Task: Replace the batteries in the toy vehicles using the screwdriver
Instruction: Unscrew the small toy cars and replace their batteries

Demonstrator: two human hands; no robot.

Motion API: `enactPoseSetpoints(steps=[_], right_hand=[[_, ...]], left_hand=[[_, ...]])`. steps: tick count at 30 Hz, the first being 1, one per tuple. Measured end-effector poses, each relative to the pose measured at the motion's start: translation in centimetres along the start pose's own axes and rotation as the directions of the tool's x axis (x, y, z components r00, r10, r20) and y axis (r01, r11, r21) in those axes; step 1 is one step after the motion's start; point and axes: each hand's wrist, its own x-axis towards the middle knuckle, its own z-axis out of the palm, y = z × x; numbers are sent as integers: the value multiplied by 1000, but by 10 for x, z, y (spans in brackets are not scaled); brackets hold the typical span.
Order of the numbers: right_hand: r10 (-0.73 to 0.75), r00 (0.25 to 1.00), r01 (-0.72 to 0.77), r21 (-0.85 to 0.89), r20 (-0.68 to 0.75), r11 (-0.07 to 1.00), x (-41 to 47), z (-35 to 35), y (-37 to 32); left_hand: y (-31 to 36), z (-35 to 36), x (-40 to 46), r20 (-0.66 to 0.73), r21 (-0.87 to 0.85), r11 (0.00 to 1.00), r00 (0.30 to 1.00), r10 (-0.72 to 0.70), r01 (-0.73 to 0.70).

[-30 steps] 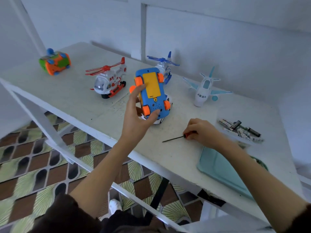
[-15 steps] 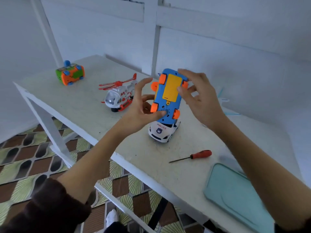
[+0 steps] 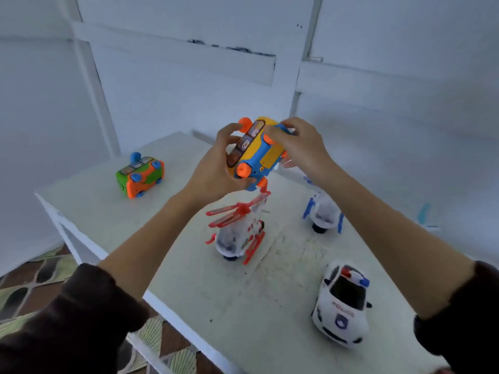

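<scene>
Above the table (image 3: 189,279), both hands clasp the blue-and-yellow toy car (image 3: 255,152): left hand (image 3: 216,168) cradling it, right hand (image 3: 297,147) curled over its far end. Better to steady it underside-up so the battery cover faces them; no screwdriver in sight.

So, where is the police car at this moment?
In the head view, the police car stands on the table at lower right, under the right forearm, nearer than the red helicopter.
</scene>
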Motion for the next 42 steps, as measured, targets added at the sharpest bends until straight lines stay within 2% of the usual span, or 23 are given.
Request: enactPoseSetpoints(steps=[5,9,12,14,17,18,22,27,29,32,37,42], right_hand=[[188,981,-192,269,44,944,61,52,14],[215,975,-221,370,57,903,92,83,36],[224,964,-263,424,142,866,110,97,51],[211,960,-262,331,182,907,121,103,62],[148,971,-154,20,187,988,134,110,78],[152,971,-150,-29,186,988,137,111,83],[292,933,-285,-63,210,956,150,114,103],[382,869,-290,-302,315,908,161,106,125],[406,843,-329,-260,353,908,166,102,133],[396,823,-387,-108,407,916,172,100,142],[343,854,-323,-119,392,939,176,106,148],[326,866,-311,-100,380,945,180,107,155]], left_hand=[[-72,-29,32,-41,-57,997,998,-56,54],[-124,-39,49,-9,-143,973,982,-186,183],[-153,-40,61,23,-185,955,972,-234,234],[-170,-39,69,5,-178,958,974,-228,225],[-199,-35,80,-38,-92,981,984,-177,172],[-206,-33,83,-39,-56,987,988,-151,149],[-231,-16,90,-1,16,999,999,-45,45],[-251,14,91,42,119,992,999,32,-37],[-254,24,89,53,176,982,997,55,-64],[-259,36,84,90,262,958,991,96,-117],[-262,41,80,172,143,988,984,34,-59],[-260,40,86,171,59,997,984,-59,49]])
